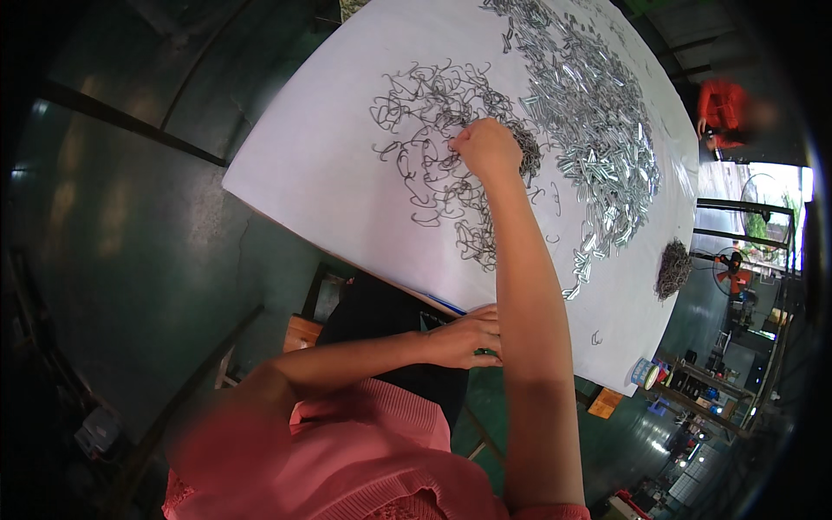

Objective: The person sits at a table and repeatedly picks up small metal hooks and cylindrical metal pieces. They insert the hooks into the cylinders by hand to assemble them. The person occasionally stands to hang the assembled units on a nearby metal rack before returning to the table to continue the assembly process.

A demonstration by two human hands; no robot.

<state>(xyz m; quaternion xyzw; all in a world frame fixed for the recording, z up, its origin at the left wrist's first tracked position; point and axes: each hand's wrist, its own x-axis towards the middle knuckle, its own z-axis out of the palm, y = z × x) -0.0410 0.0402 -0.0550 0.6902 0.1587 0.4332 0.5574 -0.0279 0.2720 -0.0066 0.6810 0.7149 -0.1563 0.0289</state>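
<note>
Pink knitted clothing (381, 433) fills the bottom, with two bare forearms coming out of it. Ahead, the right hand (490, 147) reaches over a white surface (321, 165) and down into a spread of wire hooks (451, 108). Its fingers are bent and drawn in close; I cannot tell whether they pinch a hook. Those hooks are thin, dull grey wire, curved at the ends, tangled thickly beside the hand and looser toward the left. They are too many to count; a few lie apart, just right of the forearm. The left hand (459, 341) is at the near edge, partly behind the right forearm, its fingers curled; I cannot tell whether they grip anything.

Right of the hooks lies one broad heap of short, shiny silver tubes (607, 130), again past counting. Farther right sit one small dark pile (673, 269) and, at the near right corner, one round tub (644, 373). One person in red (721, 108) is beyond the surface.
</note>
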